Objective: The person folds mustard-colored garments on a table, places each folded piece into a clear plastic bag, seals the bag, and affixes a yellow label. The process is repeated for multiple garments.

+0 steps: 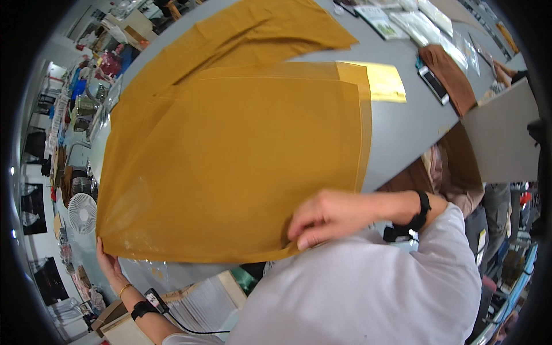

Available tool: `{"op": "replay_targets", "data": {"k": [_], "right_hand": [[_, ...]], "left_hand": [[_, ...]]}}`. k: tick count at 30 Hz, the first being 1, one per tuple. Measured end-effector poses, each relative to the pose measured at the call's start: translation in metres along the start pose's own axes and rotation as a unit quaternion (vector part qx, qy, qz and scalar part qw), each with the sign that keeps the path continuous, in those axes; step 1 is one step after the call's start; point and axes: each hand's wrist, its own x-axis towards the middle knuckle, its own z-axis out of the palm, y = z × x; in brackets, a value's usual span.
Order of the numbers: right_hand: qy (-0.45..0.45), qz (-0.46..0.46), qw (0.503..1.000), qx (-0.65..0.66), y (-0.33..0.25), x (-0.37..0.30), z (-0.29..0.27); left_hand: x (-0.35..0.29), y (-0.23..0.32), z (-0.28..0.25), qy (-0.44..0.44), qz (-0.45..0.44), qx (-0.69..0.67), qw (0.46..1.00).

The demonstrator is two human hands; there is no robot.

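A large mustard-coloured cloth (230,155) lies spread over the grey table, its near edge running along the table's front. My left hand (107,260) grips the cloth's near left corner, part of its fingers hidden by the fabric. Close to my body, my right hand (325,219) is curled, with thumb and fingers closed on the near edge of the same cloth; it is slightly blurred. Beyond the flat part, more mustard fabric (259,31) lies in loose folds. A pale yellow sheet (386,83) sticks out past the cloth's far right corner.
To the far right lie a phone (433,85), a folded brown cloth (451,77) and several plastic-wrapped packets (422,31). A white fan (82,213) stands at the left. Below the table's front edge is an open box of pale sheets (207,305). Another person's hand (503,73) shows at the right.
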Motion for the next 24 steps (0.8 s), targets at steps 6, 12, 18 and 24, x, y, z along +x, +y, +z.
{"op": "replay_targets", "data": {"k": [6, 12, 18, 24], "right_hand": [[0.490, 0.207, 0.757, -0.380, 0.088, -0.043, -0.077], [0.481, 0.274, 0.718, -0.423, 0.137, -0.076, -0.112], [0.504, 0.190, 0.809, -0.236, 0.135, -0.063, -0.122], [0.446, 0.137, 0.883, 0.060, 0.134, -0.089, -0.125]], "left_hand": [[-0.010, 0.008, 0.022, 0.240, 0.197, 0.607, 0.731], [-0.145, -0.089, 0.430, -0.359, 0.461, 0.381, 0.717], [-0.235, -0.133, 0.654, -0.518, 0.489, 0.330, 0.620], [-0.235, -0.100, 0.653, -0.621, 0.292, 0.220, 0.693]]}}
